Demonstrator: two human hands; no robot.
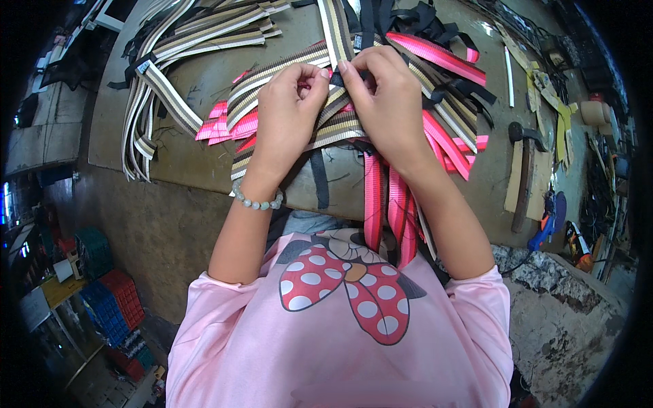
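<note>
My left hand (289, 109), with a beaded bracelet on its wrist, is closed with thumb and finger pinched together. Close beside it, my right hand (389, 105) is closed in a pinch too. Between them runs a striped webbing strap (336, 34) in cream, grey and brown, stretching away to the far edge. A small black piece (336, 79) shows between the fingertips; the hands hide most of it. Under both hands lies a pile of striped straps (333, 129) mixed with pink straps (445, 58). Several pink straps (373, 197) hang over the near table edge.
A bundle of striped straps (173, 98) lies at the left of the worktable (109, 129). Black strips (418, 20) lie at the back. On the right are a hammer (524, 177), blue-handled snips (547, 221), a tape roll (595, 113) and scraps. Coloured crates (112, 299) stand at lower left.
</note>
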